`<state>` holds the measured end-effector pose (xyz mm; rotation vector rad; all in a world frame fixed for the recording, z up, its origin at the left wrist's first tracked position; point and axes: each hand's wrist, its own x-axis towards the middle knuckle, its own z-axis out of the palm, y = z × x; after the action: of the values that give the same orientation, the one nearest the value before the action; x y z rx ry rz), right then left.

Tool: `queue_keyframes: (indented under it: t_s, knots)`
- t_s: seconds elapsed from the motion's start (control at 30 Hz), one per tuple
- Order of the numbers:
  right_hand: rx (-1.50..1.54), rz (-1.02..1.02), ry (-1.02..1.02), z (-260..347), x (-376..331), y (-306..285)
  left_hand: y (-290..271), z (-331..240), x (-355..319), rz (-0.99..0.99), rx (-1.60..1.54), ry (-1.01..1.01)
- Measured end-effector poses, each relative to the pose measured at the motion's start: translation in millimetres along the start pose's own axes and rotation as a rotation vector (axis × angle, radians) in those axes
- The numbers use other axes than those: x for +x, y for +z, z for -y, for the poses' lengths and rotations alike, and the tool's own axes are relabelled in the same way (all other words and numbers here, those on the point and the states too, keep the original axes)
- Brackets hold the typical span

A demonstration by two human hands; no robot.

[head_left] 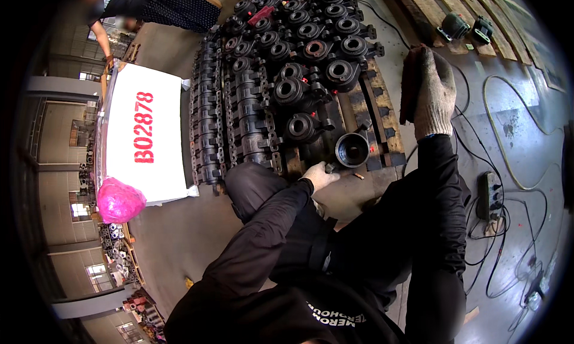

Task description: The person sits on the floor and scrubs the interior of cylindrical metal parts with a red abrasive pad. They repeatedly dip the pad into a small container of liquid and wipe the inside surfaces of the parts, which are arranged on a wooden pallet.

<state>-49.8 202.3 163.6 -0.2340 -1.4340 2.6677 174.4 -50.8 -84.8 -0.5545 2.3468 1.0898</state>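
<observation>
Bearing housing [352, 150] on the pallet [382, 126], our left hand [318, 176] grasping its edge, our gloved right hand [431, 93] raised, released, holding nothing.

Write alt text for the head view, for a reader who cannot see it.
A person in black sleeves and white gloves crouches over a pallet stacked with dark metal castings. The left hand touches a round casting at the pallet's near edge, while the right hand is raised above it. A white bag lies to the left.
</observation>
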Motion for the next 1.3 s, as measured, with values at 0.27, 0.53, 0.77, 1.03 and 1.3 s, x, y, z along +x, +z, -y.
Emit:
queue_keyframes:
  t_s: [0.27, 0.53, 0.77, 1.03, 1.3]
  knots:
    - [0.091, 0.021, 0.012, 3, -2, -8, -22, 53, 37, 0.122, -0.918, -0.856]
    - [-0.105, -0.053, -0.052, 10, 6, -28, -12, -36, 0, 0.094, -1.08, -0.648]
    - [0.073, -0.033, -0.04, 10, 12, -39, -5, -16, 22, 0.182, -1.194, -0.783]
    - [-0.068, -0.017, -0.102, 0, 20, -39, -9, -30, 9, 0.174, -1.191, -0.775]
    - [-0.014, 0.016, -0.07, 4, 16, -40, -14, 45, 32, 0.57, -1.747, -0.769]
